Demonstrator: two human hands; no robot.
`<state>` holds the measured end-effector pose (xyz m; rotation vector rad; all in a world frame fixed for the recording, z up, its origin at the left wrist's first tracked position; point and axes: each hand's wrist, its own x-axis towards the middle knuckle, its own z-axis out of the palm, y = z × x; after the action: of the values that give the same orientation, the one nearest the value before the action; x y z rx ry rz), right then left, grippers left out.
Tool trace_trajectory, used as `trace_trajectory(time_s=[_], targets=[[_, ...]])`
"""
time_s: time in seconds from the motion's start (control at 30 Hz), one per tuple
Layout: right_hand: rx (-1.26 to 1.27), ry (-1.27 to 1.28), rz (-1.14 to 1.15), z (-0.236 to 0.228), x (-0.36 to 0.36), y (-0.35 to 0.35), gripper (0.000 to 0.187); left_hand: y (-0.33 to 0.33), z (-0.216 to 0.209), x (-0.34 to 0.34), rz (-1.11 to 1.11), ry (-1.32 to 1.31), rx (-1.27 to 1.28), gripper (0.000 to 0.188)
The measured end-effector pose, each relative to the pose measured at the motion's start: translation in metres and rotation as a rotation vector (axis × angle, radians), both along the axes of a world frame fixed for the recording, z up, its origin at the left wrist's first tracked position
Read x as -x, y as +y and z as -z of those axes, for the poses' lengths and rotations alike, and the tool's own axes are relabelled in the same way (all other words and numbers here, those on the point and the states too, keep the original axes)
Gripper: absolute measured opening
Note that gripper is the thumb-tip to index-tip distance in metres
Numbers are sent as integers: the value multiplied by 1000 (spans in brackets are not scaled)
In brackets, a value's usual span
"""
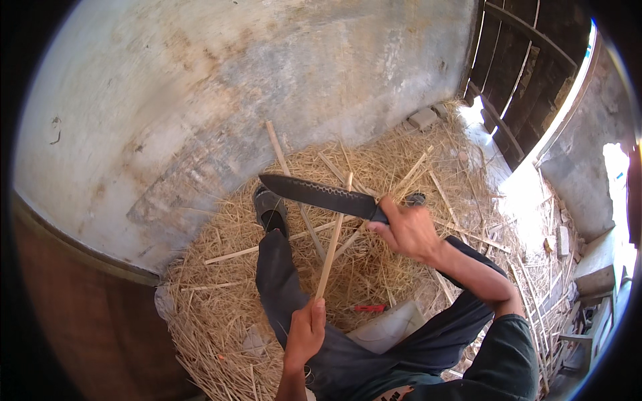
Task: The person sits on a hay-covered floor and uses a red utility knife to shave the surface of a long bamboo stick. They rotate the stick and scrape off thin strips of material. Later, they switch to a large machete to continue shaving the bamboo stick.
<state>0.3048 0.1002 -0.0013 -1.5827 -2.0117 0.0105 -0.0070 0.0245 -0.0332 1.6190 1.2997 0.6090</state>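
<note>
My left hand (307,332) is closed round the lower end of a thin, pale strip of split wood or bamboo (330,254), which slants up and away from me. In my right hand (410,230) is the dark handle of a large knife (317,194). Its broad black blade points left and crosses the strip near the far end. Whether the edge touches the strip I cannot tell. Straw-like shavings (227,301) and several loose strips (231,255) lie on the floor beneath both hands.
My legs are spread, with a dark shoe (271,204) to the left. Between them are a pale block-like object (388,326) and a small red item (370,308). A stained wall (221,100) rises ahead; a wooden door (515,73) and grey bricks (422,119) are at far right.
</note>
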Motion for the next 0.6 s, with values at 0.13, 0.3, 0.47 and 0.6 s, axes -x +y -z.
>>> trace_trajectory(time_s=[0.13,0.3,0.47,0.6], targets=[[-23,-179,-227,1,4,-6,45,0,-11,-11,-27,64,-72,51],[-9,-46,-131,-8,7,1,49,1,-11,-7,-44,105,-77,54],[-51,-141,-144,0,3,12,48,-1,-9,-9,-63,87,-76,53],[123,-73,-39,-15,4,15,46,4,-5,1,-43,78,-75,53]])
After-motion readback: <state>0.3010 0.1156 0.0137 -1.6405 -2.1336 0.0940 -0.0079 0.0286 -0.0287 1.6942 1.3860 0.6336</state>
